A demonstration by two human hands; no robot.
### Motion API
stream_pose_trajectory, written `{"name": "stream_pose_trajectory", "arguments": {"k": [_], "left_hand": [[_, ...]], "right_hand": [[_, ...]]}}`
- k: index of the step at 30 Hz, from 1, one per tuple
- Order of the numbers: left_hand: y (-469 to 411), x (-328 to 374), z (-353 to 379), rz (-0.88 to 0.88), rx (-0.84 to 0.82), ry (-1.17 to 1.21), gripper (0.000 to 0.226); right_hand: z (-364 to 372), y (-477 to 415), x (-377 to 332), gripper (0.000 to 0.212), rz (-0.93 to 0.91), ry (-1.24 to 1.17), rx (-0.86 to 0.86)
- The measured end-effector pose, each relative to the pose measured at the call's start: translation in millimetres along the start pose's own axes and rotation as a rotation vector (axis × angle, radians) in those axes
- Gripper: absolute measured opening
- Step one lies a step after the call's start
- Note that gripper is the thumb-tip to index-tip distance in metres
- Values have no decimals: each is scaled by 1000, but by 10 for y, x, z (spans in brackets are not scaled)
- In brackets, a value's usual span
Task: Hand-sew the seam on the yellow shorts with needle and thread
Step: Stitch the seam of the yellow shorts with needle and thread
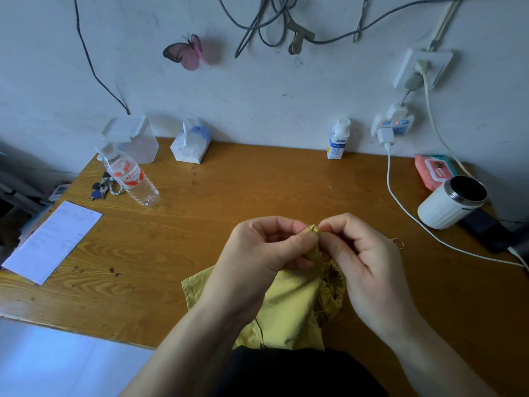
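The left hand (266, 247) is pinching the yellow shorts (289, 308), poking up between the hands; the right hand (363, 253) is pinching their top.

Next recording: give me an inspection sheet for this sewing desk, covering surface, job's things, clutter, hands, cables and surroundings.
Surface: wooden desk, worn, with dark spots at the left.
Job's things: yellow shorts bunched at the near edge, one fold raised; needle too small to make out.
Clutter: water bottle, keys, paper sheet, clear container, tissue pack, small bottle, wipes pack, white mug, dark phone.
Hands: left hand and right hand both pinch the raised fold.
Cables: white cable runs from the power strip across the desk's right side; dark cables hang above.
Surroundings: marked white wall, butterfly decoration, wall socket.
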State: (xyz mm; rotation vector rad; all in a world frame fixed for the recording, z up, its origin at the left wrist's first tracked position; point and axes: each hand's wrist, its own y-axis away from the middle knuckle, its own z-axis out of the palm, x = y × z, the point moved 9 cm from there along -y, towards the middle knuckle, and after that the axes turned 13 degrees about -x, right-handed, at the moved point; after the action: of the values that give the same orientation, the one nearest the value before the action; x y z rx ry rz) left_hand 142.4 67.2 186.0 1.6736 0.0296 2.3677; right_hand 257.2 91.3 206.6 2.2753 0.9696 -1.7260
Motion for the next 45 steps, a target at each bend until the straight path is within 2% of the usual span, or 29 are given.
{"name": "stream_pose_trajectory", "arguments": {"k": [5,9,13,17,20,26,31,34,37,39,43,45], "left_hand": [[20,66,-22,61,12,-56,13],[24,68,-27,71,31,-85,13],[28,62,-82,53,67,-141,9],[38,45,-109,47,87,-192,10],[38,53,-82,53,75,-249,13],[22,33,-118,51,110,-335,5],[-8,-47,-114,27,137,-359,8],[-17,-33,-161,37,146,-336,6],[-26,-4,-188,49,159,-338,5],[-46,-28,-184,41,168,-371,6],[-94,-250,-156,-65,186,-505,9],[-75,-329,-171,-83,196,-419,8]], "right_hand": [[-5,-13,40,13,38,-95,-38],[22,-27,-33,9,-23,26,-34],[-29,-48,-37,11,-15,32,-20],[-212,-98,-239,17,-126,219,64],[-177,-114,-342,19,-194,358,35],[-37,-134,-340,21,-232,512,-5],[-34,-121,-295,21,-240,434,96],[-53,-158,-212,20,-204,356,61],[9,-174,-161,21,-202,406,9],[33,-134,-176,21,-229,466,64],[-91,-46,-412,17,-421,452,240],[-238,-132,-336,16,-335,265,277]]}}
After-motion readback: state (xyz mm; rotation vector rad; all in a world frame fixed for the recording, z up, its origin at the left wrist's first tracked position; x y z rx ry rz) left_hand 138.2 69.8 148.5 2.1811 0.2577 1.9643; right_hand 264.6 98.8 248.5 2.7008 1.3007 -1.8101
